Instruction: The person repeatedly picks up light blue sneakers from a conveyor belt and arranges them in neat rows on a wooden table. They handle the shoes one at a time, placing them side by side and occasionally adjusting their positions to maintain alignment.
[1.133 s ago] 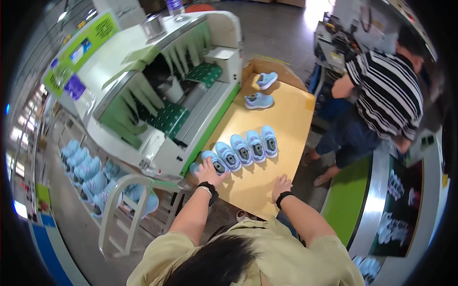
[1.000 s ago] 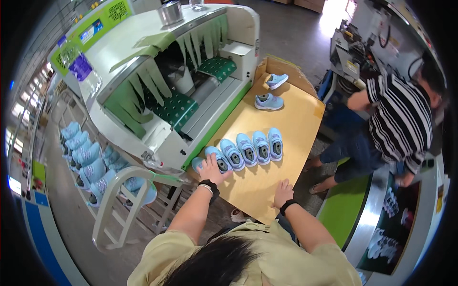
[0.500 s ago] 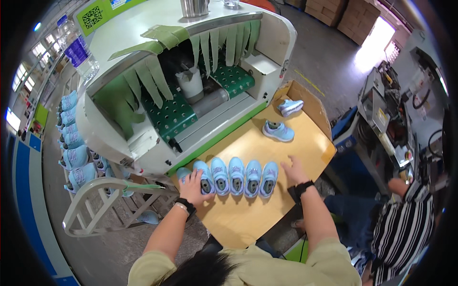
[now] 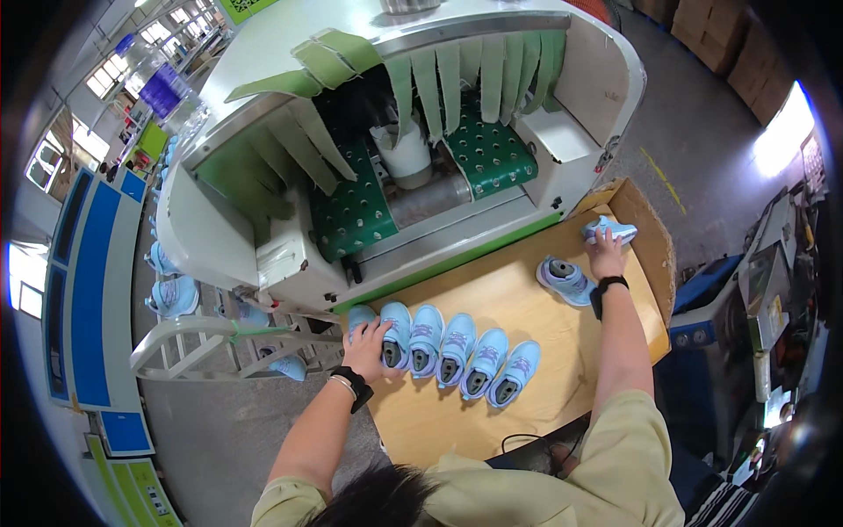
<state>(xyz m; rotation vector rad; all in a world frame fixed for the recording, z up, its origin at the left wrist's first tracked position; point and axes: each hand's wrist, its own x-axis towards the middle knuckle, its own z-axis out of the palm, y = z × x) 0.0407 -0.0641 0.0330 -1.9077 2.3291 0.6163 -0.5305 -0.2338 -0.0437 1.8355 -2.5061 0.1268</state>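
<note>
Several light blue sneakers (image 4: 456,342) with dark inserts stand side by side on the wooden tabletop (image 4: 413,430). At the row's left end my left hand (image 4: 369,351) is closed on the leftmost sneaker (image 4: 358,314), which it partly covers. My right hand (image 4: 604,256) reaches to the far right, its fingers closed around a light blue sneaker (image 4: 620,231) tipped on its side. Just left of that hand, another sneaker (image 4: 565,281) rests upright, apart from the row.
Cardboard (image 4: 645,255) walls the table's right end. Behind the table stands a white machine with green strip curtains (image 4: 505,75) and a perforated green belt (image 4: 351,211). A metal rack (image 4: 189,338) holding more sneakers is at left. A water bottle (image 4: 162,88) stands on the machine.
My right hand has moved away to the far right and onto the tipped sneaker. My left hand stays at the row's left end. The view has shifted.
</note>
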